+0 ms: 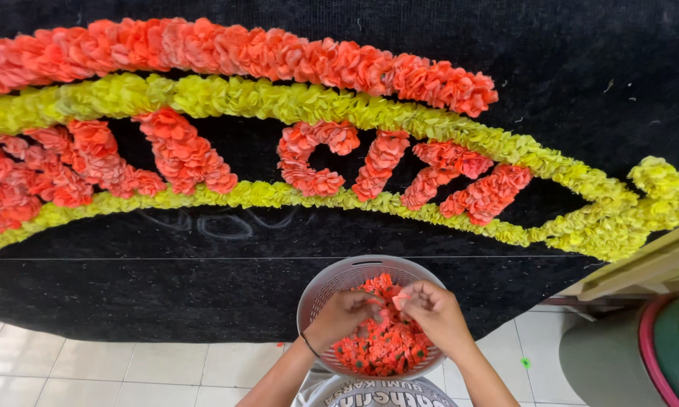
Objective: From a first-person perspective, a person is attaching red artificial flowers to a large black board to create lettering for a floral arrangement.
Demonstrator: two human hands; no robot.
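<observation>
Background: a black cloth board fills most of the view, standing on a white tiled floor. Along the board's top edge runs an arc of orange paper flowers; just below it an arc of yellow paper flowers sweeps to the right edge, and a second yellow band closes the shape underneath. Between the yellow bands sit orange letter shapes made of the same flowers. Faint chalk marks show on bare cloth below the lower yellow band, approx. centre.

At the bottom centre a round grey plastic basket sits against the board's lower edge, part-filled w/ small orange paper pieces.

Left hand: over the basket's left half, fingers curled together, tips pinching a small orange piece. Thin dark band on the wrist.

Right hand: over the basket's right half, fingers bent and close together, thumb and forefinger pinching a pale orange scrap. Fingertips of both hands nearly meet above the pile; cannot tell if they hold one piece or two.

Bottom right corner: green bin w/ pink rim, and a pale wooden edge above it.
</observation>
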